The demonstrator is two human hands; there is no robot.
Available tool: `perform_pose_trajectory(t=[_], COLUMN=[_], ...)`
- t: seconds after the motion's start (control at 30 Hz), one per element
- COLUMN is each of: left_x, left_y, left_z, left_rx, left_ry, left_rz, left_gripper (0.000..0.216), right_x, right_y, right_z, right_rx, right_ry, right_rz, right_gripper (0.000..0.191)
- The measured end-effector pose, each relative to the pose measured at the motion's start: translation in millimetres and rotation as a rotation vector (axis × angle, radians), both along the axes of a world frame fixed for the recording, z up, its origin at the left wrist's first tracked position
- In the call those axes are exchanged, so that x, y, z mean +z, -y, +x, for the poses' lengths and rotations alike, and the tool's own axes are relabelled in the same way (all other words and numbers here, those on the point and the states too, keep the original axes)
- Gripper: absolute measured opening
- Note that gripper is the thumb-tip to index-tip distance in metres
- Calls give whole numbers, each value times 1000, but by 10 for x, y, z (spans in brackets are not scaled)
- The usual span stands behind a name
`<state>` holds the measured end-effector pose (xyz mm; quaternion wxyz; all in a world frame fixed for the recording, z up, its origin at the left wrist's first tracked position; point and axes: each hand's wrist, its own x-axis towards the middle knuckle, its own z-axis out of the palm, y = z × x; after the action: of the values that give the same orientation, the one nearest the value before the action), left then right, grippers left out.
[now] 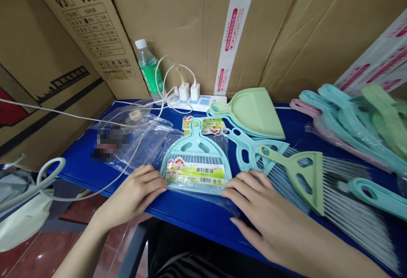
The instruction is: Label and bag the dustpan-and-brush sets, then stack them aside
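Note:
A light-blue dustpan [170, 153] with a grey-bristled brush [199, 159] lies flat in a clear plastic bag, with a printed label card [195, 172] showing on top. My left hand [140, 193] is at the bag's lower left corner, fingers and thumb pressed together on its edge. At the lower right corner rests my right hand [254, 210]; its fingers are stretched over the edge and the thumb stands apart. Close to my right fingers lie a light-blue brush [254, 153] and a green-handled brush [307, 180].
Stacked dustpans [254, 110] lie behind, near a power strip [210, 103] and a bottle [150, 70]. Loose label cards [219, 121] sit behind the bag. More brush handles [333, 116] are piled right. Clear bags [143, 146] and a white cable [127, 169] lie left. Cardboard boxes [184, 23] wall the back.

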<state>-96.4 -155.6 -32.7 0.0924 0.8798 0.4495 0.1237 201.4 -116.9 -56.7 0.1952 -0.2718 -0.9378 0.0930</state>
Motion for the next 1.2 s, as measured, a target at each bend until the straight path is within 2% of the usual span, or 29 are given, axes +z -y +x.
perform_pose_trajectory(t=[0.13, 0.23, 0.3, 0.57, 0.93, 1.2], left_x=[-28, -56, -87, -246, -305, -291], left_y=[-7, -3, -5, -77, -134, -141], left_z=[17, 52, 86, 206, 254, 273], left_rx=[55, 99, 132, 253, 317, 331], left_ry=[7, -11, -10, 78, 37, 37], left_rz=[29, 48, 81, 297, 356, 330], left_gripper=[28, 29, 29, 20, 26, 26], right_x=[-12, -78, -125, -163, -209, -211], right_y=[-19, -44, -52, -40, -73, -62], right_z=[-33, -113, -168, -274, -349, -357], right_rx=[-7, -55, -84, -190, -254, -276], right_ry=[-45, -53, -52, -121, -148, -135], right_rz=[-10, 131, 205, 203, 311, 305], right_gripper=[28, 20, 26, 28, 19, 31])
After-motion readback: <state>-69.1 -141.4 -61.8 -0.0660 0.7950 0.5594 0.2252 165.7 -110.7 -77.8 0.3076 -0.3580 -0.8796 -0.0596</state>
